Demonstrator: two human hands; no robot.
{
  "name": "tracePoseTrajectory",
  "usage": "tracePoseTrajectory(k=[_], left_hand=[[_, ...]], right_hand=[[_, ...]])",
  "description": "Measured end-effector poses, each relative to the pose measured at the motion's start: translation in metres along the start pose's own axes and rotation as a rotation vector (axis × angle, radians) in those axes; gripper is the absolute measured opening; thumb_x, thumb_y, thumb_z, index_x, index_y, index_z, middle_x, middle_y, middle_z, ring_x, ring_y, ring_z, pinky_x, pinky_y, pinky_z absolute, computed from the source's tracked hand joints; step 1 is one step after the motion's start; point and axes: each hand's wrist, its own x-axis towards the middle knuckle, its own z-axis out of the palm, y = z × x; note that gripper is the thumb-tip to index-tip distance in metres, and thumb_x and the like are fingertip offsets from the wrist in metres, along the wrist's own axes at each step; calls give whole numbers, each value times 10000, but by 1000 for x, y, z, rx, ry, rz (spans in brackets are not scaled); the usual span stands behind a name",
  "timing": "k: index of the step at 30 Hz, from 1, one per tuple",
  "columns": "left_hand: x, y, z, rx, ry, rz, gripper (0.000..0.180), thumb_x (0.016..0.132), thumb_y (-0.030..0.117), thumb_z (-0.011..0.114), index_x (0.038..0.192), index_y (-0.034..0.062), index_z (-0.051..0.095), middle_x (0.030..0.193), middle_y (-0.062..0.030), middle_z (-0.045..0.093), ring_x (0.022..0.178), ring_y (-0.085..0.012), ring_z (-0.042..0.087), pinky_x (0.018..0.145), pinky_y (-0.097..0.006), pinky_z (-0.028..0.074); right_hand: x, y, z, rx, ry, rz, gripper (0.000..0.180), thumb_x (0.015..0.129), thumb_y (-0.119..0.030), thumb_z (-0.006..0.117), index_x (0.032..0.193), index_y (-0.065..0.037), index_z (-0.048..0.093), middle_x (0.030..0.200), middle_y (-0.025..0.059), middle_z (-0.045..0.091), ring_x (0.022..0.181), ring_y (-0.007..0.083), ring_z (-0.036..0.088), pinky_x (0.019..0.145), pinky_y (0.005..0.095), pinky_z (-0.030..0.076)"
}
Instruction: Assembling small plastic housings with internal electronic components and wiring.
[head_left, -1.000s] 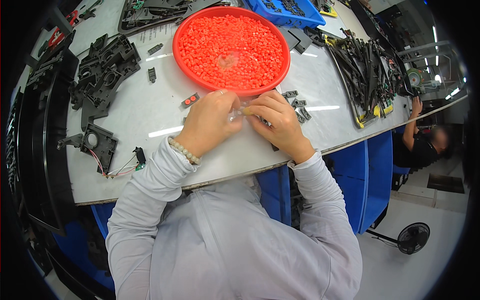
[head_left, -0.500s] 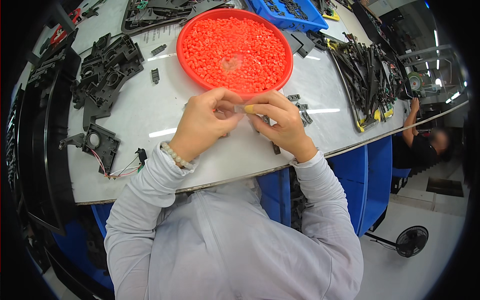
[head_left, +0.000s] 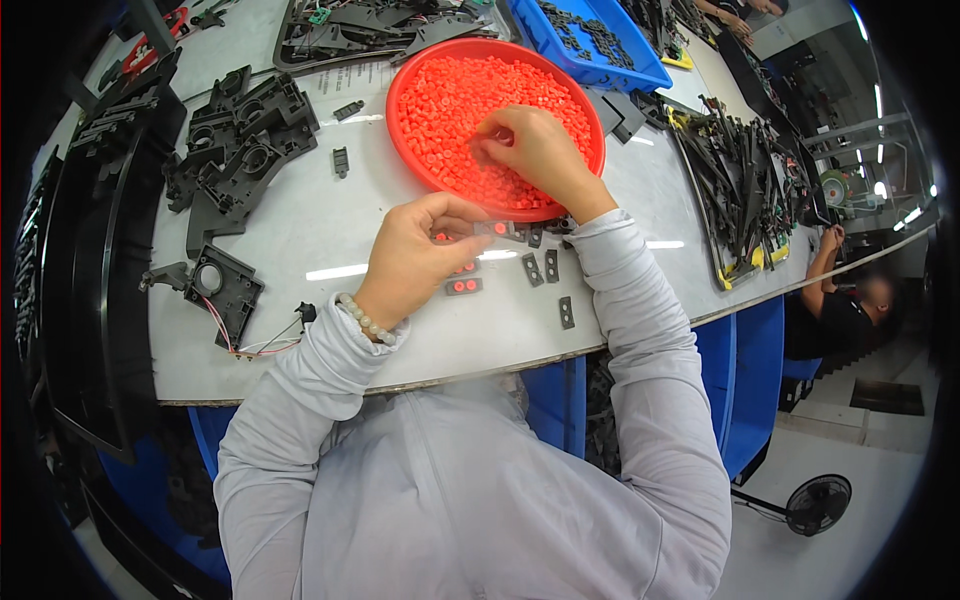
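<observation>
My left hand [head_left: 420,245] pinches a small dark grey two-hole block [head_left: 515,231] near the basin's front rim. A single red plug shows in one end of it. Over the round red basin [head_left: 396,125], filled with small red plastic plugs [head_left: 450,100], my right hand [head_left: 535,150] reaches in with fingers curled into a pinch. Its fingertips are blurred against the plugs, and what they hold is hidden. Below my left hand lies a block with two red plugs [head_left: 464,287], with another partly covered by the fingers. Several blocks without plugs [head_left: 551,266] lie to the right.
Black moulded housings with wires [head_left: 245,150] lie at left. Two loose grey blocks [head_left: 341,162] sit left of the basin. A blue tray [head_left: 640,76] of dark parts stands behind it. At right is a tray of long black parts [head_left: 740,190]; beyond, a person [head_left: 850,310] works.
My right hand has left the left hand and moved up over the plugs. The left hand keeps the block, now showing a red plug. The whole view has shifted slightly.
</observation>
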Motion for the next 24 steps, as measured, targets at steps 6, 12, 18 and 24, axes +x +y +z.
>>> tracePoseTrajectory(k=[6, 12, 18, 24], left_hand=[[-1, 1, 0, -32, 15, 1, 217, 780, -50, 648, 988, -49, 587, 906, -120, 651, 792, -127, 636, 697, -216, 532], [0, -4, 0, -39, 31, 26, 216, 786, -46, 644, 995, -43, 592, 902, -111, 649, 805, -119, 628, 693, -211, 526], [-3, -2, 5, 0, 43, 18, 210, 792, -42, 639, 997, -42, 593, 898, -112, 646, 789, -119, 629, 683, -205, 522], [-4, -2, 8, -4, 76, 1, 200, 796, -53, 621, 994, -46, 591, 887, -118, 649, 776, -120, 631, 676, -209, 526]], right_hand=[[5, -5, 1, -141, 37, -121, 166, 680, -143, 660, 777, -9, 648, 736, 148, 619, 751, 306, 598, 666, 393, 473], [-36, -45, -31, 219, 68, -101, 118, 675, -55, 666, 779, -12, 632, 756, 100, 611, 727, 253, 589, 666, 367, 482], [-69, -71, -34, 140, -31, -274, 164, 658, 55, 650, 803, -17, 624, 815, 68, 597, 746, 204, 581, 628, 306, 479], [-76, -76, -25, -104, 79, -454, 211, 607, -14, 671, 806, -49, 612, 780, 45, 612, 718, 202, 556, 600, 311, 463]])
